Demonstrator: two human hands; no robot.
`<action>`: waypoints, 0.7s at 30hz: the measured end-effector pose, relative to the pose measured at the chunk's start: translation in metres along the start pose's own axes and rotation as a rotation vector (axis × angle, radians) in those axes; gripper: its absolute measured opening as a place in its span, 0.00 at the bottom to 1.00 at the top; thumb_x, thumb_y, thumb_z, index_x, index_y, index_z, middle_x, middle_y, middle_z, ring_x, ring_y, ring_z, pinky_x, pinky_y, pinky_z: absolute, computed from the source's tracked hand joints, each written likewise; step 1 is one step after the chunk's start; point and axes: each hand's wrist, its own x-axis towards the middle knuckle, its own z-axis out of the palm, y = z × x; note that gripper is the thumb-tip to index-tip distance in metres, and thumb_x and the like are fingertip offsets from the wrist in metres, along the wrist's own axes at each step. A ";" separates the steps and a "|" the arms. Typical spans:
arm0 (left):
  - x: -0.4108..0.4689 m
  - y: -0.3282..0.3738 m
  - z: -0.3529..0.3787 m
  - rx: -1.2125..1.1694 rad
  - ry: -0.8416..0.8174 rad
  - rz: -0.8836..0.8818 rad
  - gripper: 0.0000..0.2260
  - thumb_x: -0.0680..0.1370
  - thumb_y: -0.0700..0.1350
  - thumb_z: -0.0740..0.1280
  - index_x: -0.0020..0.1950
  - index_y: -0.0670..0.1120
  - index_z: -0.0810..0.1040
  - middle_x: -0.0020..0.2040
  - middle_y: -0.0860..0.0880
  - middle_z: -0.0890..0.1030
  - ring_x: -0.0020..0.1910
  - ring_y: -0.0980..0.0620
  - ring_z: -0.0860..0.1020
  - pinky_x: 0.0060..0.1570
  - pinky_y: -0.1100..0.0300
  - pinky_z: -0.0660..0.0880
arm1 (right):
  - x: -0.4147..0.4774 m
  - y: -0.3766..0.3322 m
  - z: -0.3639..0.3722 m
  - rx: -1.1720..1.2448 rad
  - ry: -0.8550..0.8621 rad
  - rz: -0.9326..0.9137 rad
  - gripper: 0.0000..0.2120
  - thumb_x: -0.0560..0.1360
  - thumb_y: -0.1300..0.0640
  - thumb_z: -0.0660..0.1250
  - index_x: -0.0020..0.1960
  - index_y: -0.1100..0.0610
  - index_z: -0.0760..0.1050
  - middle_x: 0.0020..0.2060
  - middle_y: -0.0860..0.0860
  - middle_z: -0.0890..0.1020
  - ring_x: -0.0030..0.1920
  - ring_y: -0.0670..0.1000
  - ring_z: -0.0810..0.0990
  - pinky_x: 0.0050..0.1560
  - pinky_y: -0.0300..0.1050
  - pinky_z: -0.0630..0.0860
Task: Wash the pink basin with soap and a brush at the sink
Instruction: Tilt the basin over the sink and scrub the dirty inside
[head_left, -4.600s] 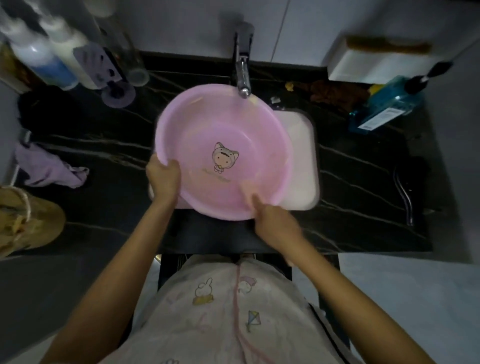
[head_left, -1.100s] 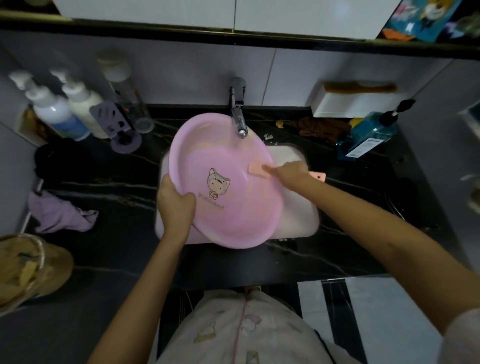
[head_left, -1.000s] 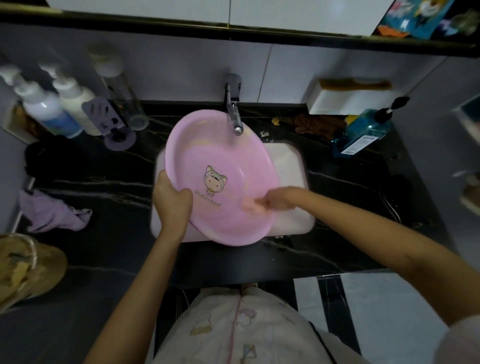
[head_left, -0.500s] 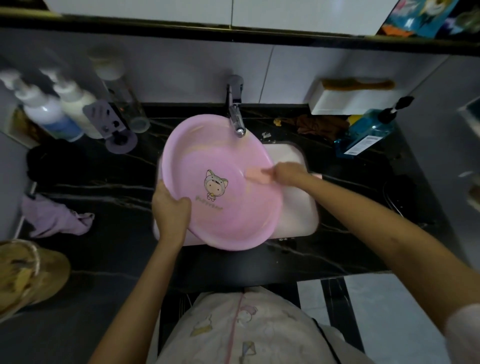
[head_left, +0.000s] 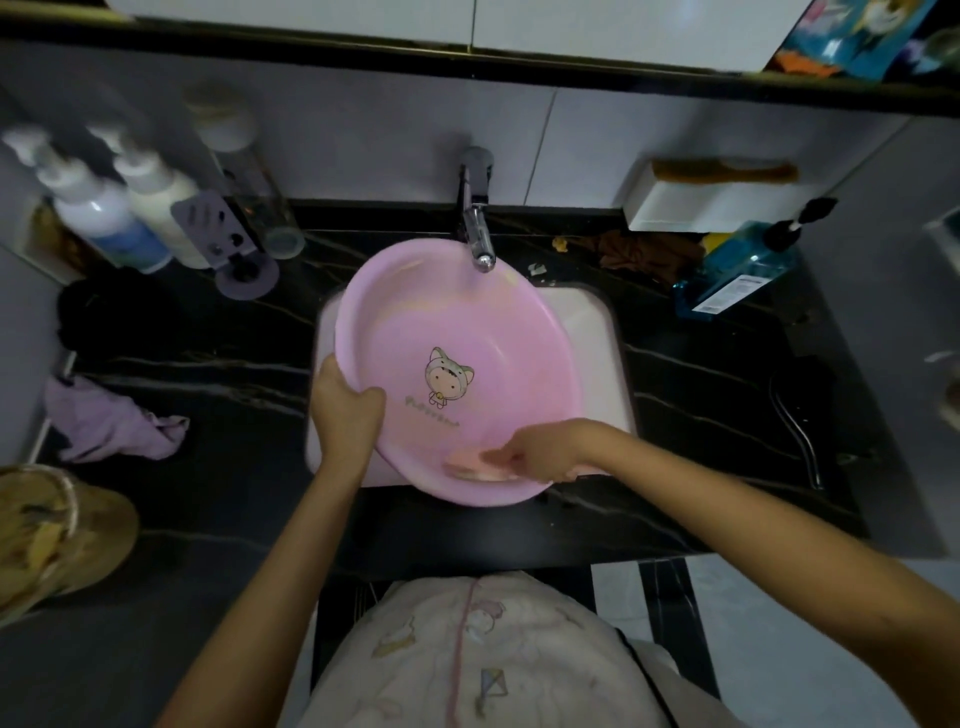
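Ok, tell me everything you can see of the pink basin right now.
The basin is round, pink, glossy plastic with a cartoon figure and small lettering printed on its floor. It sits tilted over the white sink, its far rim under the tap. The left hand grips its left rim; the right hand holds a pink brush against its inner wall near the front rim.

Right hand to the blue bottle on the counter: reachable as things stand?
Probably yes. Nothing stands between the right hand and the blue bottle at the back right. But it holds the brush inside the basin, so it isn't free.
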 end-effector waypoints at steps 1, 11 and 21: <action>0.001 0.001 0.001 -0.009 -0.021 -0.014 0.16 0.67 0.31 0.63 0.54 0.38 0.73 0.46 0.43 0.76 0.47 0.42 0.77 0.45 0.50 0.77 | -0.010 -0.001 0.000 0.100 -0.051 -0.033 0.27 0.79 0.65 0.52 0.75 0.49 0.60 0.53 0.51 0.78 0.36 0.50 0.72 0.30 0.38 0.66; 0.027 0.006 -0.002 -0.260 -0.111 -0.325 0.21 0.66 0.28 0.60 0.58 0.35 0.75 0.47 0.41 0.76 0.48 0.43 0.74 0.38 0.60 0.72 | -0.054 0.067 -0.011 0.518 0.765 0.305 0.18 0.76 0.50 0.63 0.60 0.60 0.68 0.48 0.55 0.76 0.40 0.51 0.76 0.29 0.40 0.68; 0.044 -0.002 0.013 -0.146 -0.332 -0.486 0.20 0.70 0.32 0.64 0.63 0.33 0.73 0.56 0.36 0.77 0.53 0.39 0.76 0.48 0.52 0.75 | -0.086 0.081 -0.025 1.151 0.877 0.043 0.08 0.77 0.58 0.63 0.55 0.60 0.72 0.34 0.51 0.74 0.26 0.44 0.69 0.21 0.34 0.65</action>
